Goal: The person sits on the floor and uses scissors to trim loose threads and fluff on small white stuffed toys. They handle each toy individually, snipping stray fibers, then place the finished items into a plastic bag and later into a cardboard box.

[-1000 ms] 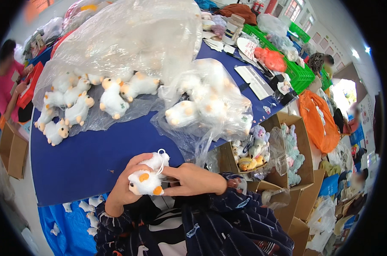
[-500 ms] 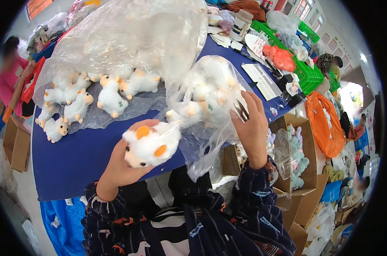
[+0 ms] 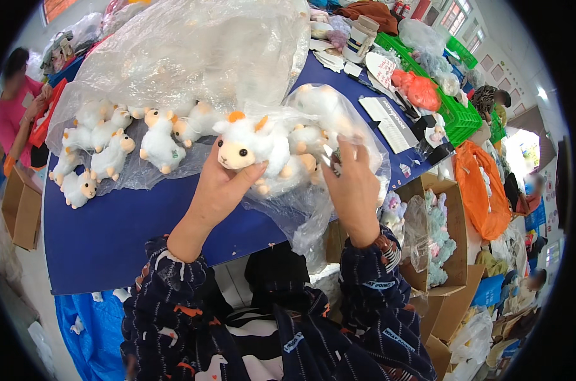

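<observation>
My left hand is closed round a white plush sheep with orange horns and a cream face, thumb across its lower side. It is held above the blue table, its face turned toward me. My right hand is closed on small metal thread snips, mostly covered by the fingers. It lies against a clear plastic bag holding several more white plush sheep. To the left, several loose plush sheep stand and lie on a clear plastic sheet.
A large clear plastic bag is heaped at the back of the blue table. Papers, a white jar and a green crate sit at the back right. Cardboard boxes with plush toys stand right. Other people work farther off.
My left hand has lifted the plush sheep up and to the right, turning its face toward me. My right hand has moved slightly left and down, closer to the sheep.
</observation>
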Motion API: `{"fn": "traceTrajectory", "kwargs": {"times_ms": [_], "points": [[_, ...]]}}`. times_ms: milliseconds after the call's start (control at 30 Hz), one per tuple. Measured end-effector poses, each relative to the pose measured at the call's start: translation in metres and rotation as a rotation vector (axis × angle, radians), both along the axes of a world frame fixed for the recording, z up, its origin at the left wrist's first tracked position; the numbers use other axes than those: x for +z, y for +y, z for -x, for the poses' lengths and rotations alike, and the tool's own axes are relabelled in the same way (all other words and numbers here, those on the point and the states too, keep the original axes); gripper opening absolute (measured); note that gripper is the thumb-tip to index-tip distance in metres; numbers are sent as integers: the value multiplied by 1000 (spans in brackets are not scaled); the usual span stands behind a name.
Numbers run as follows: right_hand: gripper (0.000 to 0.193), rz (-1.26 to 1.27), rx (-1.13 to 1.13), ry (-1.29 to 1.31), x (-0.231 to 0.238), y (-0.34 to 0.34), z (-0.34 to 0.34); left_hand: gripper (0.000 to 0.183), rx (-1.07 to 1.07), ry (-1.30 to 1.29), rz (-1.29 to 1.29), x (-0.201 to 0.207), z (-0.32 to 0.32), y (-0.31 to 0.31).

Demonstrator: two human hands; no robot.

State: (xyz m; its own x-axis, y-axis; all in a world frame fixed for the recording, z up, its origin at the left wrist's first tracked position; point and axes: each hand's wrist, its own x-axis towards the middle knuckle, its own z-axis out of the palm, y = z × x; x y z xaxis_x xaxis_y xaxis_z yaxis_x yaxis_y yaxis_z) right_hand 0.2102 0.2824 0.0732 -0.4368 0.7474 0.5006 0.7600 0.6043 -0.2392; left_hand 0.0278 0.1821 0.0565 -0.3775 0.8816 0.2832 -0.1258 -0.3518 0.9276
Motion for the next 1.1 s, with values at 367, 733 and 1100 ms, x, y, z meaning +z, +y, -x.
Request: {"fn": "traceTrajectory", "kwargs": {"times_ms": [367, 733, 1100], "points": [[46, 94, 10, 88, -6, 13, -24, 52, 36, 123, 3, -5, -14, 6], [48, 488, 285, 869, -45, 9, -59, 53, 111, 120, -17, -11, -13, 5], [41, 584, 191, 1030, -54, 10, -57, 55, 131, 127, 25, -17, -14, 6]]}}
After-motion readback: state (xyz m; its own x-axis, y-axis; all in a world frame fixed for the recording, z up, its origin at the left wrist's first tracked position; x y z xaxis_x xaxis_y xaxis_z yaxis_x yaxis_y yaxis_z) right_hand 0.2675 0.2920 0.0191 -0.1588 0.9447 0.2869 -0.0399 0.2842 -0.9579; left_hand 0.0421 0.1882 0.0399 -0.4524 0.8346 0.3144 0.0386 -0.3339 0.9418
